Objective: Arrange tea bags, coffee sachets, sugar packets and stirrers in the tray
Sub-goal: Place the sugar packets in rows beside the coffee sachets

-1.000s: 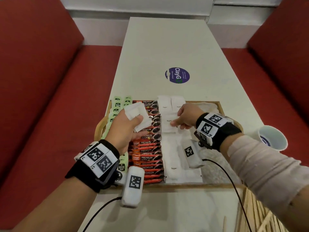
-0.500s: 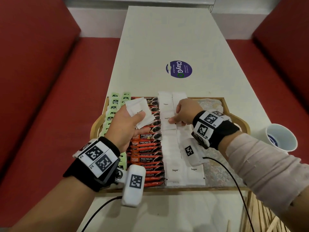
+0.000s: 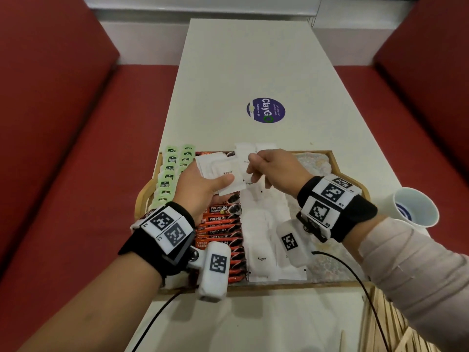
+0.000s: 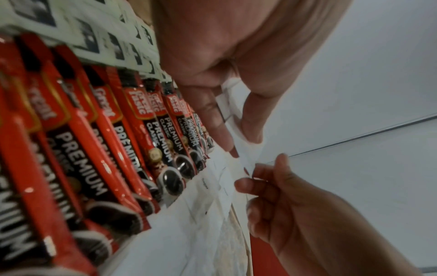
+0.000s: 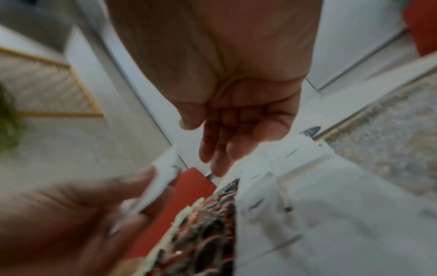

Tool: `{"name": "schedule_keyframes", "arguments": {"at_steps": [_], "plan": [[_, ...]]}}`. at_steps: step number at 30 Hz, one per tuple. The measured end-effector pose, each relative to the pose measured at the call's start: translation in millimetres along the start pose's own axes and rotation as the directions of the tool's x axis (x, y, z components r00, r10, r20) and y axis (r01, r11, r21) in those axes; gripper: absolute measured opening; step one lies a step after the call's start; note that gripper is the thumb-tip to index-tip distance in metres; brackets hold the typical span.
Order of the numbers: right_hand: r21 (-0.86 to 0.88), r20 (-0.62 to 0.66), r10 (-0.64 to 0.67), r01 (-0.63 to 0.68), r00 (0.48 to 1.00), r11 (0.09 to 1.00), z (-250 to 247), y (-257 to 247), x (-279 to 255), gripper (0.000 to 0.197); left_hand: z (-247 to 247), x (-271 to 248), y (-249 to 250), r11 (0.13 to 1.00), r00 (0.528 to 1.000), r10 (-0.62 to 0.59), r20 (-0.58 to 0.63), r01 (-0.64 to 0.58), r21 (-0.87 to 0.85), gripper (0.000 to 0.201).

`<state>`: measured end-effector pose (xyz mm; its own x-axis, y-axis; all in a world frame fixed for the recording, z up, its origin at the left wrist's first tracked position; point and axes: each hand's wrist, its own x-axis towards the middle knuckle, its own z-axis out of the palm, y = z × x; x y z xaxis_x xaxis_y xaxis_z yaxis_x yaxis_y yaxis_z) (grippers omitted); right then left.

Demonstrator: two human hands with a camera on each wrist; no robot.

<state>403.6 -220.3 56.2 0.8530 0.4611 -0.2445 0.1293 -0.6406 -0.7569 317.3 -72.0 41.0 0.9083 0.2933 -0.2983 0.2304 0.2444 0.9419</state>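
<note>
My left hand (image 3: 215, 184) hovers over the tray's far part and grips a small stack of white sugar packets (image 3: 223, 171), thumb on top. From the left wrist view the stack (image 4: 238, 119) sits between thumb and fingers. My right hand (image 3: 253, 166) is just right of the stack with its fingers loosely extended; its fingertips (image 4: 260, 175) reach the stack's edge and hold nothing that I can see. The wooden tray (image 3: 279, 285) holds green tea bags (image 3: 168, 174) at the left, red coffee sachets (image 3: 218, 224) beside them, then rows of sugar packets (image 3: 261, 250).
The tray's right part shows its bare patterned bottom (image 3: 317, 163). A white paper cup (image 3: 416, 209) stands right of the tray. Wooden stirrers (image 3: 380, 326) lie on the table at the near right. Red benches flank the white table (image 3: 253, 59).
My right hand lifted off the sugar row in the tray and moved up and left to the stack in my left hand. The left hand kept its grip and barely moved.
</note>
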Motion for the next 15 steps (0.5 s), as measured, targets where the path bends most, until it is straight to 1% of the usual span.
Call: {"name": "schedule_keyframes", "arguments": {"at_steps": [2, 4, 5, 7, 9, 11, 15], "plan": [[0.084, 0.038, -0.002, -0.001, 0.999, 0.996, -1, 0, -7, 0.023, 6, 2, 1, 1.000, 1.000, 0.014, 0.004, -0.014, 0.019, 0.040], [0.133, 0.030, 0.000, -0.004, 1.000, 0.991, -3, 3, -12, 0.013, 13, 4, 2, 1.000, 1.000, 0.021, 0.017, -0.021, 0.014, 0.043], [0.157, 0.020, 0.007, -0.010, 1.000, 0.988, -4, 5, -12, 0.012, 17, 4, 2, 1.000, 0.999, 0.023, 0.024, -0.023, 0.005, 0.044], [0.188, 0.021, 0.019, -0.022, 1.000, 0.982, -8, 9, -14, 0.013, 23, 5, 2, 1.000, 0.999, 0.026, 0.044, -0.026, -0.001, 0.040], [0.208, 0.029, 0.031, -0.036, 0.999, 0.978, -11, 12, -15, 0.015, 26, 6, 0, 0.999, 0.998, 0.031, 0.046, -0.031, 0.008, 0.027], [0.237, 0.004, 0.065, -0.064, 0.998, 0.969, -15, 18, -15, 0.018, 27, 8, 0, 1.000, 1.000, 0.025, 0.002, -0.025, -0.004, 0.019], [0.275, -0.062, 0.188, -0.164, 0.980, 0.947, -26, 38, -9, 0.025, 19, 12, 0, 0.999, 0.996, -0.002, -0.084, -0.001, -0.033, 0.016]]}}
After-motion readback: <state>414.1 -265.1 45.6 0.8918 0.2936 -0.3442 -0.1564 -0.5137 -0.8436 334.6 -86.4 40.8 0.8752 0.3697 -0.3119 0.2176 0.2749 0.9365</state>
